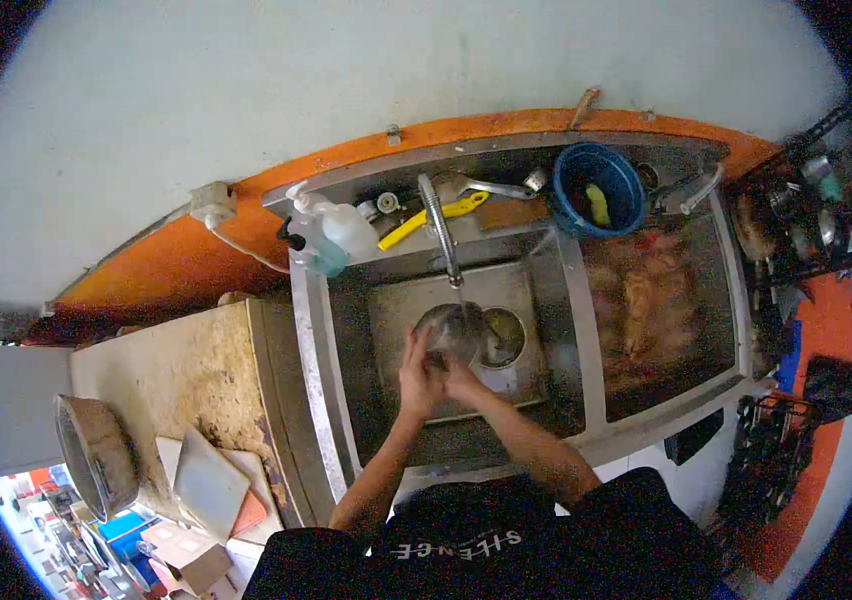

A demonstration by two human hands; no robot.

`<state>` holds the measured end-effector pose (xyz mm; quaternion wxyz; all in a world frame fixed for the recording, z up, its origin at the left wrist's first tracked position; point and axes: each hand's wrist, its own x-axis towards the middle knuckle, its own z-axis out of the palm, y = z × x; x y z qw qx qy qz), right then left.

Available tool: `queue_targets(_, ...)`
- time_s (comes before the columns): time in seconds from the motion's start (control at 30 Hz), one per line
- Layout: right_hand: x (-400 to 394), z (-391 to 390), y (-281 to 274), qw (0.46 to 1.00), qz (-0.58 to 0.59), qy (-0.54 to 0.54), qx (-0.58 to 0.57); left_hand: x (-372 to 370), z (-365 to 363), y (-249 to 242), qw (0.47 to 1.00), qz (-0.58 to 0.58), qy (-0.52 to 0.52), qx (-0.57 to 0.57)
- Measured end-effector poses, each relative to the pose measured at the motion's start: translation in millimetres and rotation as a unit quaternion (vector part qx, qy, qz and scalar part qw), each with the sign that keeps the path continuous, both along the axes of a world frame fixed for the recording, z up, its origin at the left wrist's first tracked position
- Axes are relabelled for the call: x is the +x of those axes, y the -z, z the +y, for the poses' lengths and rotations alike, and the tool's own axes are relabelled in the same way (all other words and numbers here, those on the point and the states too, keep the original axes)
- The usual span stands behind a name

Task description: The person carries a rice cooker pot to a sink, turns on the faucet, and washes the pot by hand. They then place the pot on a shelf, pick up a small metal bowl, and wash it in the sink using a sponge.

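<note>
A round metal bowl (449, 332) is tilted under the faucet (438, 225), over the left sink basin (391, 300). My left hand (418, 375) is closed on the bowl's left and lower side. Close beside it, my right hand (461, 381) touches the bowl's lower edge; its fingers are mostly hidden. Water seems to run from the spout onto the bowl. Just right of the bowl, a second round metal container (503, 337) rests in the basin.
Soap bottles (349, 232), a yellow-handled tool (433, 220) and a blue bucket (598, 190) line the back ledge. The right basin (646, 320) holds brownish items in water. A large pan (98, 457) and boards (211, 485) lie on the left counter.
</note>
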<state>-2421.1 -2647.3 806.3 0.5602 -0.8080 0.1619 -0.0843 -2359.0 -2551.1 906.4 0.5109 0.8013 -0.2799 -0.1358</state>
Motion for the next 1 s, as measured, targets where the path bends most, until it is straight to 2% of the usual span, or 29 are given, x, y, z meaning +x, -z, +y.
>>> queue_targets(0.03,-2.5,1.1,2.5,0.975,0.049,0.026,0.214,2.1,4.3,3.1,0.999,0.028,-0.018,-0.012)
queue_targets(0.07,-8.5,5.7,6.3,0.9,0.096,0.053,0.421,1.9,11.2,8.0,0.997,0.057,-0.037,-0.021)
queue_targets(0.1,-19.3,5.2,42.3,0.988,0.008,0.096,0.118,2.9,19.1,31.8,0.993,0.082,-0.051,-0.071)
queue_targets(0.13,-23.1,-6.9,-0.8,0.985,-0.027,0.159,-0.067,4.0,24.7,44.1,0.991,0.094,-0.068,-0.068)
queue_targets(0.17,-20.3,-23.0,-62.1,0.942,-0.063,0.217,-0.249,6.9,29.9,51.3,0.989,0.104,-0.086,-0.066)
queue_targets(0.2,-19.2,-33.8,-78.4,0.926,-0.049,0.262,-0.269,10.2,33.5,53.1,0.986,0.113,-0.105,-0.065)
queue_targets(0.23,-19.7,-46.0,-89.7,0.906,-0.035,0.305,-0.291,10.3,28.5,26.0,0.983,0.144,-0.082,-0.083)
queue_targets(0.3,-32.2,-64.8,-84.2,0.953,0.077,0.28,-0.085,3.8,26.1,44.2,0.988,0.087,-0.114,-0.051)
queue_targets(0.33,-41.5,-72.7,-67.1,0.955,0.169,0.194,0.149,-1.8,24.2,60.2,0.989,0.062,-0.128,-0.036)
queue_targets(0.37,-49.7,-78.3,-58.4,0.89,0.247,0.095,0.372,-4.8,21.2,79.7,0.985,0.096,-0.143,-0.027)
queue_targets(0.43,-56.4,-68.7,-68.8,0.96,0.226,0.119,0.113,-7.7,11.4,120.5,0.97,0.165,-0.179,-0.013)
queue_targets(0.5,-60.6,-41.7,-77.8,0.963,0.188,0.122,-0.149,-14.3,-11.2,136.0,0.927,0.272,-0.255,0.035)
queue_targets(0.53,-61.6,-33.2,-77.8,0.963,0.147,0.15,-0.167,-13.1,-28.8,133.9,0.899,0.322,-0.29,0.055)
queue_targets(0.57,-60.9,-27.7,-77.0,0.961,0.103,0.179,-0.185,-20.2,-42.7,129.4,0.913,0.282,-0.294,0.023)
queue_targets(0.6,-57.6,-26.8,-77.5,0.956,0.059,0.207,-0.201,-25.7,-57.7,102.1,0.941,0.188,-0.282,-0.004)
queue_targets(0.63,-55.3,-27.2,-107.9,0.964,0.123,0.212,-0.1,-26.3,-68.5,83.4,0.956,0.111,-0.27,-0.012)
queue_targets(0.67,-57.7,-33.7,-106.4,0.964,0.117,0.195,-0.137,-24.1,-71.7,81.9,0.966,0.065,-0.248,0.012)
queue_targets(0.7,-66.0,-40.3,-101.9,0.962,0.112,0.181,-0.173,-11.2,-66.1,107.9,0.969,0.08,-0.167,0.161)
queue_targets(0.73,-76.3,-46.0,-99.5,0.957,0.111,0.17,-0.205,-5.2,-60.3,115.8,0.972,0.061,-0.143,0.179)
queue_targets(0.8,-92.1,-63.6,-104.6,0.976,0.136,0.157,-0.065,0.7,-59.1,122.1,0.972,0.023,-0.092,0.213)
queue_targets(0.9,-94.3,-81.2,-85.2,0.978,0.125,0.157,-0.06,0.7,-69.3,53.3,0.981,-0.025,-0.102,0.162)
queue_targets(1.0,-85.1,-75.0,-106.8,0.976,0.132,0.133,-0.114,5.5,-65.6,29.4,0.976,-0.068,-0.114,0.173)
